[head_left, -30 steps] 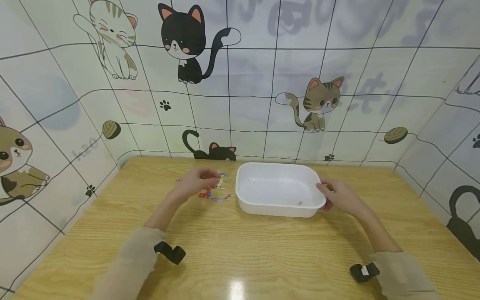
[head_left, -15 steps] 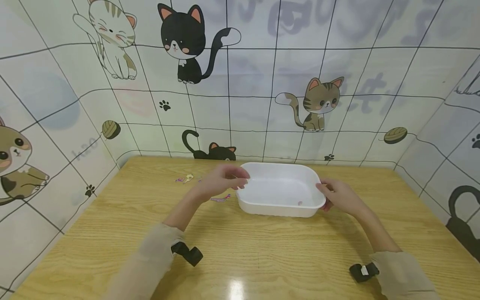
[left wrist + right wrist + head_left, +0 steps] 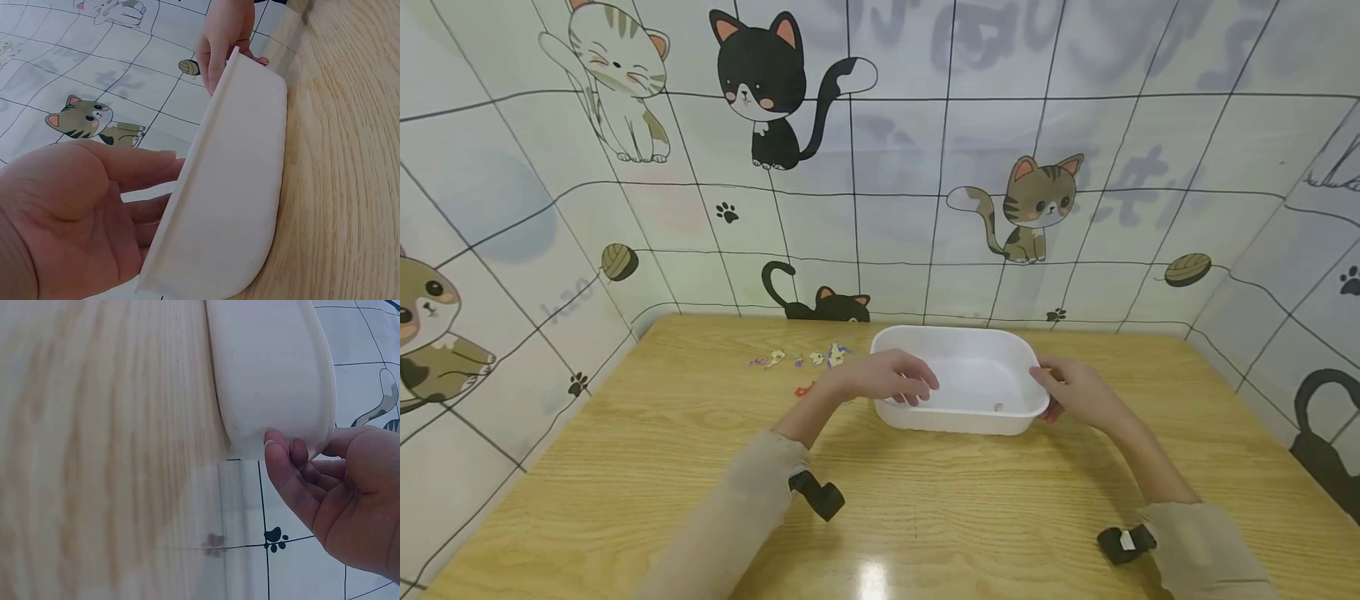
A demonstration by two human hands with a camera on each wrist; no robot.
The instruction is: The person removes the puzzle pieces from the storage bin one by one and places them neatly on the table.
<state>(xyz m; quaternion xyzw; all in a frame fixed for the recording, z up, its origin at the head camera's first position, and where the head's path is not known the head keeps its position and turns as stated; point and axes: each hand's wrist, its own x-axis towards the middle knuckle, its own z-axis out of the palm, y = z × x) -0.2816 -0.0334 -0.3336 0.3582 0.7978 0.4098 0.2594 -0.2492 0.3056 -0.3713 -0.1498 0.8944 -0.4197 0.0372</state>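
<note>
A white plastic basin (image 3: 977, 375) stands on the wooden table. My right hand (image 3: 1078, 392) pinches its right end, thumb on the rim and fingers underneath on the outer wall, as the right wrist view shows on the basin wall (image 3: 275, 375). Over the basin's left end reaches my left hand (image 3: 887, 377), its fingers relaxed and dipped past the rim; nothing shows between them in the left wrist view, though the fingertips are hidden behind the basin wall (image 3: 219, 181). Small flat colourful pieces (image 3: 835, 356) lie on the table to the left, with a red piece (image 3: 805, 388) partly behind my left forearm.
A tiny pale speck (image 3: 997, 407) shows on the basin floor. The wooden table (image 3: 917, 508) meets a wall covering (image 3: 895, 225) printed with cartoon cats along its back edge. Each wrist carries a black camera strap (image 3: 816, 494).
My left hand has moved right, from above the small colourful pieces to over the basin's left end, uncovering several pieces. My right hand stays on the basin's right end.
</note>
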